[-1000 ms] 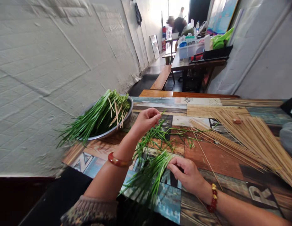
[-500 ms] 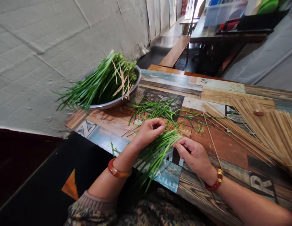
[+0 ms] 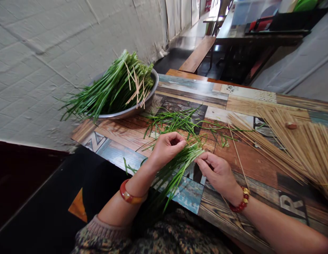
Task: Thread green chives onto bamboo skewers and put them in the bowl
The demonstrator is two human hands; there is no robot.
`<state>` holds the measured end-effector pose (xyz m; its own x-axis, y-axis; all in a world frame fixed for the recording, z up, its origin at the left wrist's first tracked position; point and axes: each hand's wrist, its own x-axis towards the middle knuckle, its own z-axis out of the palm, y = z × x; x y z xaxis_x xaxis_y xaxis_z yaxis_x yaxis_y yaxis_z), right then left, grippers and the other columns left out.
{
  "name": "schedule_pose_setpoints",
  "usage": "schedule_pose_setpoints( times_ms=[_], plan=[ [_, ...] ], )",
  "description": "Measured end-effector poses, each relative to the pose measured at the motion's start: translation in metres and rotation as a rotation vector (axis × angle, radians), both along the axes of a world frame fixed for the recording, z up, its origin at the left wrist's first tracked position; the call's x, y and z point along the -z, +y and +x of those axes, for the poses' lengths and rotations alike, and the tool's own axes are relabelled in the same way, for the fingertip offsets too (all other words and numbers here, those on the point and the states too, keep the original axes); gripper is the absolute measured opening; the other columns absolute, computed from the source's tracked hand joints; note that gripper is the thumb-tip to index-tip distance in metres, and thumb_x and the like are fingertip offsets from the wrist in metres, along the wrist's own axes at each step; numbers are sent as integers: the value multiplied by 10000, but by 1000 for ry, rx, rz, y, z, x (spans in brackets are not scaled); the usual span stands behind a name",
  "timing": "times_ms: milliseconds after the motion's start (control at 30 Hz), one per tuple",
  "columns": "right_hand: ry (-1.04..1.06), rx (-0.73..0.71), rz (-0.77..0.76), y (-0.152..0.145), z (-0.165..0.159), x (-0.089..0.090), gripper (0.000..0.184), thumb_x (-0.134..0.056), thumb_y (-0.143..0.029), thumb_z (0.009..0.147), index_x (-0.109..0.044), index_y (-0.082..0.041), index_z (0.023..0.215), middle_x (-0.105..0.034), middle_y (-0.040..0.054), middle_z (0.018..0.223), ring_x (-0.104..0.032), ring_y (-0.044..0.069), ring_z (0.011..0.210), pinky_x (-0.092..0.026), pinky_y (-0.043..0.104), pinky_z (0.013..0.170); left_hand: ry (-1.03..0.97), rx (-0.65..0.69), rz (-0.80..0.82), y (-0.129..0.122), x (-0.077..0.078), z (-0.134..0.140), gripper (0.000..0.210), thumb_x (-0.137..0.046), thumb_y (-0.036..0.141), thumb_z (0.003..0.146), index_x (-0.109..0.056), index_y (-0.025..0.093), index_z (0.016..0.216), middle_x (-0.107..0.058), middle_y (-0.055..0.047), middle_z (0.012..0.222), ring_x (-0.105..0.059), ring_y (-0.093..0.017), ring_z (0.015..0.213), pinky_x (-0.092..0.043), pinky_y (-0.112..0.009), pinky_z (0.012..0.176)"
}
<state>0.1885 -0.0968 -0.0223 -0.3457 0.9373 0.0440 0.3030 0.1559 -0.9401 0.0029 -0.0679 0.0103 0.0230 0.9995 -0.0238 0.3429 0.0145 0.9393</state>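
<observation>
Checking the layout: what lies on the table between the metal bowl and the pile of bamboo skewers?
Head view: loose chives lie scattered between bowl and skewers.

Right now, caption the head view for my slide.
Both hands, left hand and right hand, gather a chive bundle beside bamboo skewers.

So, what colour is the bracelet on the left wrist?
Orange-red with a yellowish patch; the bracelet sits just behind the left hand, clearest in the head view.

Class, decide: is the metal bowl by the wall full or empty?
Full. The metal bowl is heaped with long green chives that overhang its rim, and a few wooden skewers lie on top.
</observation>
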Motion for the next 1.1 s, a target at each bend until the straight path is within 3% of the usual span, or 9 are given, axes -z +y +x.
schedule_pose_setpoints(
  times_ms=[333, 833, 1100],
  plan=[
    [-3, 0, -13, 0, 1, 0, 221, -483, -312, 888, -596, -174, 757, -527, -12, 595, -462, 102, 521, -379, 204, 482, -54, -71, 9, -1, -1, 1, 136, -633, 231, 739, -619, 123, 658, -572, 8, 609, -486, -79, 568, -375, -196, 539],
    [-8, 4, 18, 0, 1, 0, 201, -493, -294, 879, -593, -173, 753, -529, -10, 590, -453, 99, 519, -377, 205, 471, 1, -50, 54, -1, 2, -1, 135, -619, 232, 758, -620, 128, 671, -575, -7, 631, -498, -94, 595, -382, -206, 555],
    [-21, 7, 28, 1, 1, -1, 199, -492, -286, 877, -598, -177, 749, -565, -3, 608, -500, 109, 542, -393, 210, 494, 193, 4, 239, -3, -4, -1, 120, -591, 172, 779, -637, 148, 670, -577, -10, 639, -493, -100, 610, -368, -213, 566]
  ],
)
